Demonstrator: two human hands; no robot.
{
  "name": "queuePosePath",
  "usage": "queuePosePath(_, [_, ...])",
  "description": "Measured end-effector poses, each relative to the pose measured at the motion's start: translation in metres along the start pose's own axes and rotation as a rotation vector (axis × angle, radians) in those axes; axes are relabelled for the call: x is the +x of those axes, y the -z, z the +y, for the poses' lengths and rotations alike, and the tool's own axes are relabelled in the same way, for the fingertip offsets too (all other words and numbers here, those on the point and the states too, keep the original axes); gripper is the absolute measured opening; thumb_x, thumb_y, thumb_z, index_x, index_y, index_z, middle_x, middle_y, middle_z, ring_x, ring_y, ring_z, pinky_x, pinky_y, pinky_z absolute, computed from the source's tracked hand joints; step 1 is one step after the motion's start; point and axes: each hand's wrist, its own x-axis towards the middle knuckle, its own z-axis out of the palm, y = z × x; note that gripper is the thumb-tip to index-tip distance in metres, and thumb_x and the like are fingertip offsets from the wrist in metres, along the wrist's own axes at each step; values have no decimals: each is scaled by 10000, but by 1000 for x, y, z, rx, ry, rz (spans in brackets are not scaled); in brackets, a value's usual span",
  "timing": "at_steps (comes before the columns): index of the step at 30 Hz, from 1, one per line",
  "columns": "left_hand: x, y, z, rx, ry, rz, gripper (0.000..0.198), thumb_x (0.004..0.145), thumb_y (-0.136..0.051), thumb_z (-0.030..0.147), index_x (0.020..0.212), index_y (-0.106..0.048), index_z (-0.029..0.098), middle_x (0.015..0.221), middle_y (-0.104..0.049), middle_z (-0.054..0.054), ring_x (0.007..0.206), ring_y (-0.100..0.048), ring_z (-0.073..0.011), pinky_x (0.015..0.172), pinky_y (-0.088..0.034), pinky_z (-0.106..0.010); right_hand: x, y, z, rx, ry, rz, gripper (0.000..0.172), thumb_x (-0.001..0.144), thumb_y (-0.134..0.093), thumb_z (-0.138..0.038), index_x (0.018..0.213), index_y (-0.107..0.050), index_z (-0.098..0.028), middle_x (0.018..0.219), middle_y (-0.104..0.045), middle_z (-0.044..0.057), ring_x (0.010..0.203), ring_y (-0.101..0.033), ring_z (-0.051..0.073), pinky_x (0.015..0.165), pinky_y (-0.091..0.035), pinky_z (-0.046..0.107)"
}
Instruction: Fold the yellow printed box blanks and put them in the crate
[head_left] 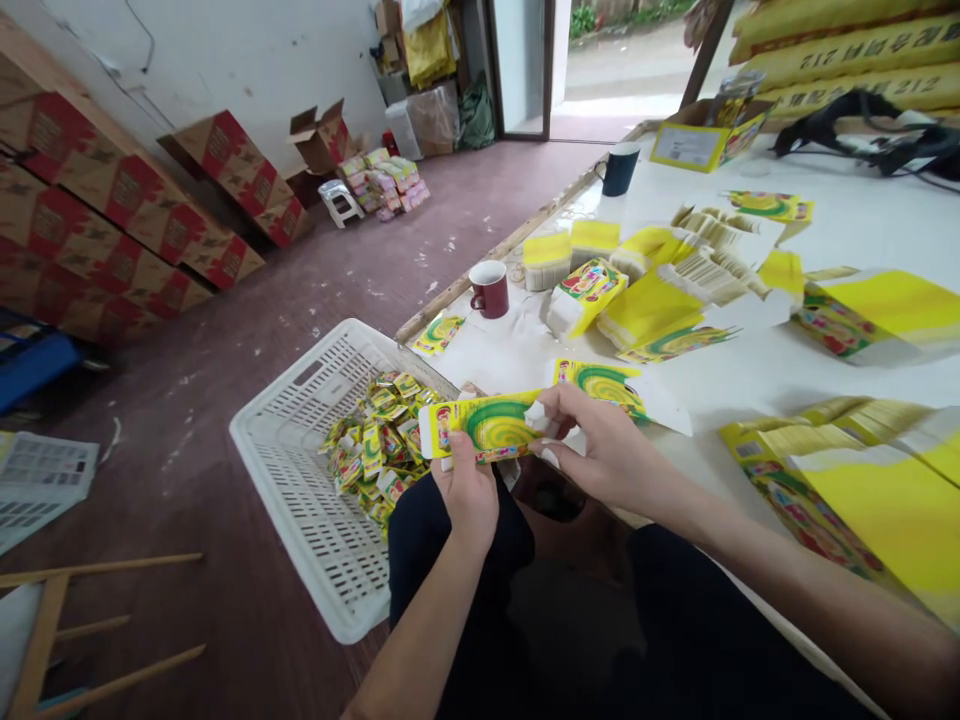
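Box point(491, 425), small and yellow with a green swirl, is held in the air above the person's knees, between a white plastic basket point(341, 618) on the left and the near edge of a white table point(877, 225) on the right. The left hand point(469, 490) grips its left part from below, thumb pressed on the printed front. The right hand point(592, 445) has its fingers pinched narrowly at the right end, touching the white flaps there.

Small wrapped packets point(379, 435) lie heaped in the basket. On the table, a printed flat carton point(600, 388) lies just beyond the right hand. Farther back stand a red mug point(491, 290) near the left edge, a pile of yellow cartons point(652, 310) to its right, and a dark mug point(619, 170). Larger yellow bundles point(892, 490) sit at the near right. Brown and red shipping boxes point(135, 200) are stacked at far left, and yellow sacks point(862, 60) at far right.
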Motion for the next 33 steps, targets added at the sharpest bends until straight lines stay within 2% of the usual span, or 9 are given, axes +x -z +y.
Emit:
queuePosePath(4, [-9,0,-3,54,-50,34,526,779,-784,631,1178,-745,290,1158,-785,-49,1137,-732,-268,909,-617,-335,4,-3,1,141,-61,43,209,780,-687,-207,866,-499,-236,740,-554,-42,638,-528,119,590,-468,242])
queuePosePath(9, [-20,-5,-2,-2,120,-169,620,761,-757,689,1233,-726,287,1285,-738,-101,1267,-664,-322,1017,-590,-425,-9,-12,13,344,-181,76,314,802,-776,-385,793,-502,-232,663,-517,-58,565,-481,103,501,-423,228])
queuePosePath(12, [-22,-8,-8,-16,215,-193,661,793,-679,747,1204,-742,232,1258,-739,-148,1256,-668,-342,1006,-597,-447,-20,-13,16,220,-135,100,240,812,-747,-283,798,-512,-237,660,-529,-56,569,-499,110,515,-446,232])
queuePosePath(16, [-22,-4,-21,107,96,-177,704,808,-607,803,1170,-755,218,1180,-756,-148,1244,-669,-330,999,-599,-420,-31,-10,15,88,-34,95,189,820,-680,-175,918,-540,-256,744,-608,-28,632,-566,140,575,-507,260])
queuePosePath(21, [-21,-1,-21,112,135,-246,758,741,-606,867,1135,-752,237,1133,-754,-142,1228,-667,-325,966,-606,-404,-31,-6,14,346,-105,19,289,842,-709,-244,1072,-537,-279,926,-639,11,833,-643,172,721,-577,293])
queuePosePath(25, [-18,-12,-5,53,274,-212,755,684,-628,894,984,-740,210,1008,-748,-145,1100,-703,-334,893,-608,-430,-33,-9,14,498,-161,-109,310,871,-704,-286,1114,-511,-273,954,-624,16,808,-626,159,682,-555,280])
queuePosePath(27, [-16,-20,3,-25,301,-188,697,717,-592,889,843,-692,210,866,-706,-108,936,-715,-291,829,-605,-406,-35,-15,11,474,-142,-136,348,855,-731,-297,1127,-515,-269,961,-609,19,809,-609,162,679,-549,284])
queuePosePath(30, [-15,-29,7,-139,273,-110,640,749,-590,863,724,-569,224,678,-550,-11,655,-607,-169,698,-575,-306,-37,-25,7,340,-103,-115,365,811,-759,-245,1104,-544,-265,914,-585,1,780,-568,157,669,-529,276])
queuePosePath(33, [-16,-30,2,-130,305,-114,645,683,-668,863,748,-580,227,689,-545,13,628,-577,-136,668,-559,-263,-36,-28,12,240,-100,-48,310,804,-716,-172,1064,-571,-259,805,-573,-32,684,-540,139,599,-490,248])
